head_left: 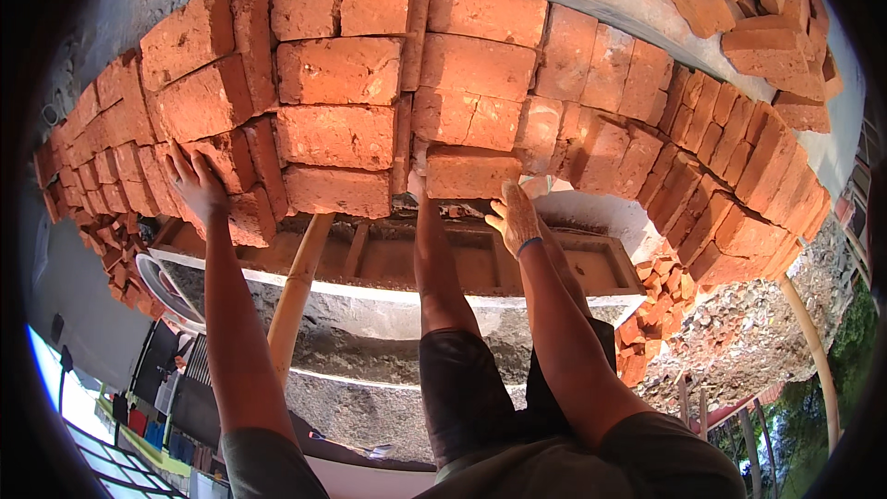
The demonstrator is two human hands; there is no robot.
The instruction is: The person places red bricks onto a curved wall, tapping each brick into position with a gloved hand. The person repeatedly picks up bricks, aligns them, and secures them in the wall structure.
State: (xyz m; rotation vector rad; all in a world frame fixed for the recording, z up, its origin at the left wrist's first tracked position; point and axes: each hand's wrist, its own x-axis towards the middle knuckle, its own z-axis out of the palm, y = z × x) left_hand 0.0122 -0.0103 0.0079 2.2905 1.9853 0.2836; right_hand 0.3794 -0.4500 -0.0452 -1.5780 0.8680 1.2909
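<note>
Spread fingers of my left hand (197, 187) lie on the near face of the stacked red bricks (224, 159) at the left; it holds nothing. My right hand (517, 220), in what looks like a pale yellowish glove with a blue edge at the wrist, is just below the right end of a single brick (474, 172). Its fingers are apart, and one fingertip touches or nearly touches that brick's corner. This brick lies at the near edge of the middle of the stack, between my feet.
Bricks stacked in rows (337, 72) curve across the view. A loose brick pile (771, 46) lies far right; broken bricks (654, 305) and rubble (753, 342) lie nearer. Behind my legs are a brown, frame-like trough (388, 254) and a wooden pole (300, 286).
</note>
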